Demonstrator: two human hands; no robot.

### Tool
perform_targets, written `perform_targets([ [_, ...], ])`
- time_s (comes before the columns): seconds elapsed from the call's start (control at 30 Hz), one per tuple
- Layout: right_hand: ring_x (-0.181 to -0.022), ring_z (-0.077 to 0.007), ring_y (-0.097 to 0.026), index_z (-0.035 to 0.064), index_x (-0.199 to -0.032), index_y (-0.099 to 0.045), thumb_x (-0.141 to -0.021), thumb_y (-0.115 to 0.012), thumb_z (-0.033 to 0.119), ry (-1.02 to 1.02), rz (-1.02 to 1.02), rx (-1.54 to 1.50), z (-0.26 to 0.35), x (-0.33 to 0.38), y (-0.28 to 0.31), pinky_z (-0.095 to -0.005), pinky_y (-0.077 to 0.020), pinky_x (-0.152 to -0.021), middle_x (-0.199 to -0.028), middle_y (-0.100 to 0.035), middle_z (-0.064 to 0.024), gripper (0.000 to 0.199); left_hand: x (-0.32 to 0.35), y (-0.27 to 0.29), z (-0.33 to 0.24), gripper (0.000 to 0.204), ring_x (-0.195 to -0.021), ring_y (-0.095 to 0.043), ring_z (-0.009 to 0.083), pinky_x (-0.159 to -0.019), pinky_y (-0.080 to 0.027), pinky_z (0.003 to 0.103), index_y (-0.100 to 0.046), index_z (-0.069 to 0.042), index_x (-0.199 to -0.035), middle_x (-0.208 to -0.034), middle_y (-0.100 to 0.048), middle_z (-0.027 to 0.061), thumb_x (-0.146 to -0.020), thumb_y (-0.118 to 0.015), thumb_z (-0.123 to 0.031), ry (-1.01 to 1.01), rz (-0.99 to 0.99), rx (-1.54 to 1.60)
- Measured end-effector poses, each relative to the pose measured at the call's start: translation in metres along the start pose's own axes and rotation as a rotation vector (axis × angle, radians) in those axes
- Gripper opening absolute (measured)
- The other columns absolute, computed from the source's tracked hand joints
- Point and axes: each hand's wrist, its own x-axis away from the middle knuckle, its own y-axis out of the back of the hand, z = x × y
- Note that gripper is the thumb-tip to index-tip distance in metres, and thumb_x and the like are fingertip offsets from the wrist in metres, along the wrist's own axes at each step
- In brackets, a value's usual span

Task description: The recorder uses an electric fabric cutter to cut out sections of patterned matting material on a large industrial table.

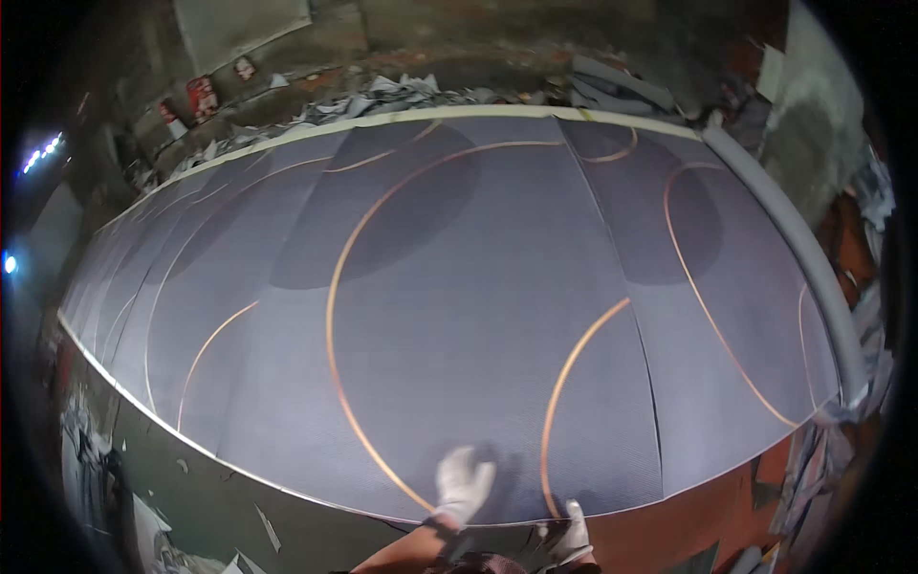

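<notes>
A large blue-grey sheet (478,316) with thin gold curves and darker round patches lies spread over a long table in front of me. My left hand (465,486), in a white glove, is over the sheet near its front edge, fingers apart and holding nothing. Just to the right, my right hand (571,536), also gloved, is closed at the front edge of the sheet. Its thumb points up over the edge, and its other fingers are partly hidden. Dark seam lines cross the sheet, one to the right of my hands.
At the table's right end lies a long grey roll (784,210). A pale strip (459,113) runs along the far edge, with crumpled grey scraps (392,93) behind it. More scraps (268,528) litter the floor at the lower left. A reddish surface (688,517) shows at the lower right.
</notes>
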Motion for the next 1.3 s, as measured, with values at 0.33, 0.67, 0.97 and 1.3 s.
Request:
perform_targets([
  [0.33,-0.053,-0.0167,-0.064,0.0019,-0.095,-0.062,-0.095,-0.058,0.041,0.756,0.030,0.527,0.058,0.137,-0.149,-0.0251,-0.0464,-0.041,-0.066,-0.061,-0.0086,0.039,0.041,0.215,0.201,0.072,-0.116,-0.055,0.0270,-0.096,-0.048,0.040,-0.047,-0.002,-0.138,-0.129,-0.057,0.0112,-0.092,-0.057,-0.056,0.618,-0.337,0.909],
  [0.67,-0.062,-0.0290,-0.068,-0.0096,-0.108,-0.059,-0.102,-0.041,0.035,0.637,0.388,1.019,0.046,0.339,-0.081,-0.0314,-0.0540,-0.051,-0.080,-0.069,-0.0226,0.048,0.255,0.340,0.024,0.034,-0.040,-0.039,0.0088,-0.036,-0.030,0.023,-0.057,-0.014,-0.103,-0.063,-0.048,-0.0026,-0.092,-0.060,-0.046,0.520,-0.595,0.732],
  [0.97,-0.072,-0.0256,-0.067,-0.0079,-0.115,-0.059,-0.100,-0.034,0.055,0.259,0.835,0.882,0.088,0.295,-0.267,-0.0318,-0.0513,-0.062,-0.096,-0.069,-0.0217,0.069,0.341,0.320,0.098,0.044,-0.106,-0.064,0.0300,-0.094,-0.051,0.039,-0.063,-0.006,-0.124,-0.111,-0.068,0.0124,-0.083,-0.072,-0.022,0.320,-0.017,-0.067],
  [1.3,-0.136,-0.0313,-0.041,0.0018,-0.148,-0.034,-0.100,-0.045,0.048,1.299,0.754,0.867,0.216,0.110,-0.519,-0.0437,-0.0381,-0.111,-0.146,-0.042,-0.0213,0.067,-0.067,0.243,0.013,0.080,-0.136,-0.036,0.0339,-0.115,-0.021,0.054,-0.041,-0.006,-0.142,-0.142,-0.044,0.0174,-0.077,-0.073,-0.041,-0.304,-0.541,-0.626],
])
